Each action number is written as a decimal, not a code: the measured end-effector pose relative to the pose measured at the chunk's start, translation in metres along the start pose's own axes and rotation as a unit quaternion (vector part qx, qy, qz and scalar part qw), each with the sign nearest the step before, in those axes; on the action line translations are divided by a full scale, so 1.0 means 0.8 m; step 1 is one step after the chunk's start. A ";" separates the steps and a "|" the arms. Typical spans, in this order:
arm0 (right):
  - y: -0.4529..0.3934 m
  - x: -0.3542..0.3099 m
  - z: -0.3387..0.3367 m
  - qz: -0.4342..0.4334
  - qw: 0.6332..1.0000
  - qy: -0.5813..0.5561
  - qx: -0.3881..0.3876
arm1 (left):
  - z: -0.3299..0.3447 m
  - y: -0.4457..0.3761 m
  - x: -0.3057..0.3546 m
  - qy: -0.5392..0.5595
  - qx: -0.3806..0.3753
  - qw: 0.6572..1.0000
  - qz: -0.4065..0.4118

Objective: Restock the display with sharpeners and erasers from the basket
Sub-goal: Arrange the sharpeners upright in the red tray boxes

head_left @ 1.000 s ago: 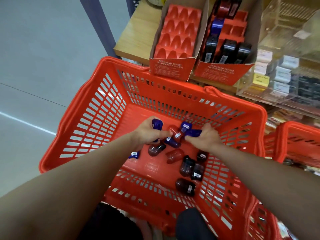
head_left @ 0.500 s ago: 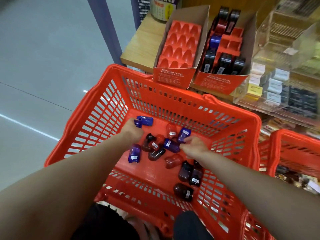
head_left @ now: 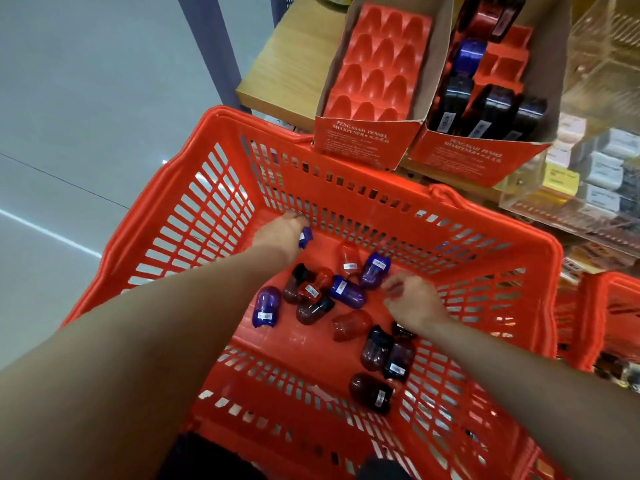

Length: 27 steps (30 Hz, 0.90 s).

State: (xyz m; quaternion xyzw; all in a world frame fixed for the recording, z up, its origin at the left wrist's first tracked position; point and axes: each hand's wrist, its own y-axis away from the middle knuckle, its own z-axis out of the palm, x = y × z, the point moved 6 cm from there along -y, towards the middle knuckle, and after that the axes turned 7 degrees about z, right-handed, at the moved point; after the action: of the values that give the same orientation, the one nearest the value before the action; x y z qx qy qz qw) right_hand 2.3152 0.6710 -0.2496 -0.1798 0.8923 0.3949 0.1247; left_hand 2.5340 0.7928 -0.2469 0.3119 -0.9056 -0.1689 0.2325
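Note:
A red plastic basket (head_left: 221, 188) stands below the shelf with several loose sharpeners on its floor, blue (head_left: 347, 289), red (head_left: 351, 325) and dark (head_left: 370, 393). My left hand (head_left: 280, 232) is near the basket's far wall, closed around a blue sharpener (head_left: 305, 238). My right hand (head_left: 414, 301) hovers by another blue sharpener (head_left: 375, 270), fingers loosely apart and holding nothing. On the shelf, one red display box (head_left: 360, 140) has an empty tray. The box beside it (head_left: 460, 157) holds black, blue and red sharpeners.
A clear acrylic case (head_left: 519, 199) with boxed erasers (head_left: 602, 168) sits right of the boxes. A second red basket (head_left: 588, 306) stands at the right. The wooden shelf edge (head_left: 277, 84) and a grey upright post (head_left: 211, 46) lie beyond the basket. Grey floor at left.
My left hand lifted a blue sharpener away from the pile toward the basket's far wall. My right hand let go of the blue sharpener it held and drew back slightly.

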 end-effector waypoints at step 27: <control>0.173 -0.082 -0.108 -0.024 0.899 -0.412 -0.146 | -0.141 0.161 0.139 0.576 -0.117 0.807 -0.051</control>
State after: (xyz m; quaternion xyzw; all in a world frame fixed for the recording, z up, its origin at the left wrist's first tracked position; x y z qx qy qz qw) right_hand 2.3095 0.7070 -0.0773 -0.0389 0.6891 0.5563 0.4627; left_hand 2.4531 0.7992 -0.0595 0.3682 -0.5614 -0.0748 0.7373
